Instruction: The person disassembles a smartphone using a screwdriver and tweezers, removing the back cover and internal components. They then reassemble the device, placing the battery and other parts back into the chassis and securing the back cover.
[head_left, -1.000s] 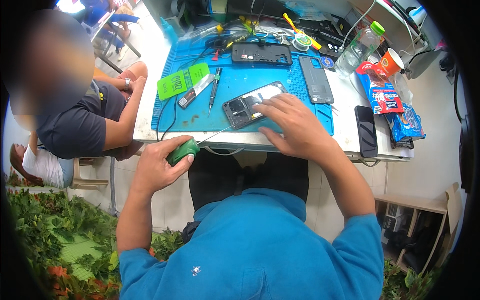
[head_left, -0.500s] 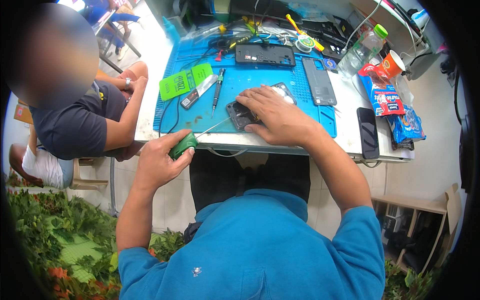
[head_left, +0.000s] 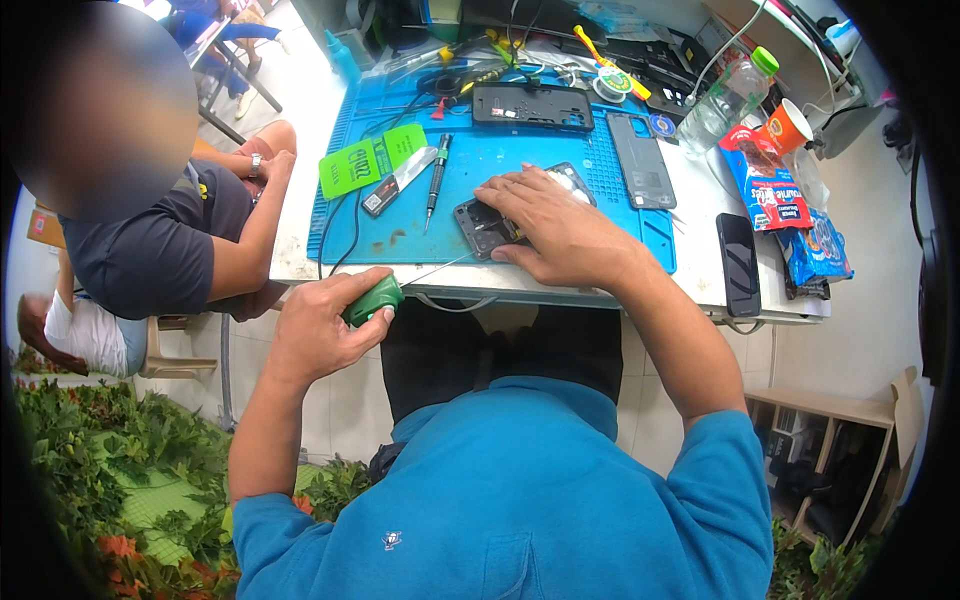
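The opened phone (head_left: 500,222) lies near the blue mat's (head_left: 470,160) near edge, pinned under the right hand's (head_left: 555,225) flat, spread fingers. The left hand (head_left: 320,325) clenches a green-handled tool (head_left: 375,300), its thin tip toward the phone. Likely mid-disassembly; next calls for steady probing.

White table (head_left: 300,262) w/ blue mat (head_left: 520,180), black phone (head_left: 738,263).

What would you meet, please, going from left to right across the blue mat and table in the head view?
Green card → black screwdriver → opened phone under the right hand → grey back cover → black phone → blue snack bag.
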